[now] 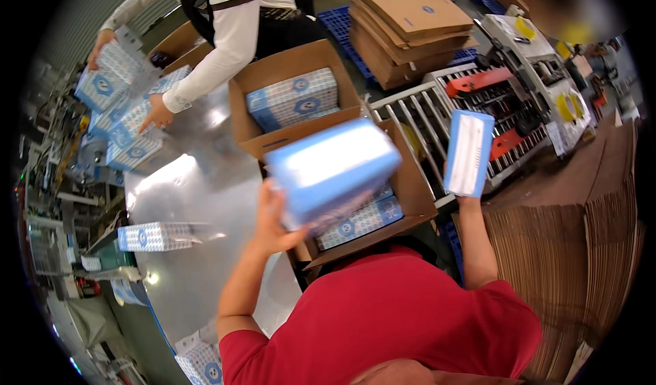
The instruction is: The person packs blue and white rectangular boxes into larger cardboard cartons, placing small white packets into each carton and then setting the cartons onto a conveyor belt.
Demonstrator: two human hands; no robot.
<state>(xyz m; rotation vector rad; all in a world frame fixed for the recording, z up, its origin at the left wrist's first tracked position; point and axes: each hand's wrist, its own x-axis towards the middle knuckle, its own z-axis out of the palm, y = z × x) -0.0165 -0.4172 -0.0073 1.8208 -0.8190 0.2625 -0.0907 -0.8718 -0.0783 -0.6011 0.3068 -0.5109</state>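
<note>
My left hand [272, 222] grips a blue and white wrapped pack [331, 169], blurred and tilted, held over an open cardboard box [412, 192] in front of me. More packs of the same kind [362, 222] lie inside that box. My right hand [469, 202] is raised to the right of the box and holds a second blue and white pack [469, 152] upright by its lower end.
A second open box [290, 62] holding packs stands behind, on a shiny steel table [205, 187]. A co-worker in white sleeves [229, 40] handles packs [113, 77] at the far left. One pack [154, 236] lies alone. Flat cartons [410, 22], a roller conveyor [427, 115] and cardboard sheets [567, 269] stand to the right.
</note>
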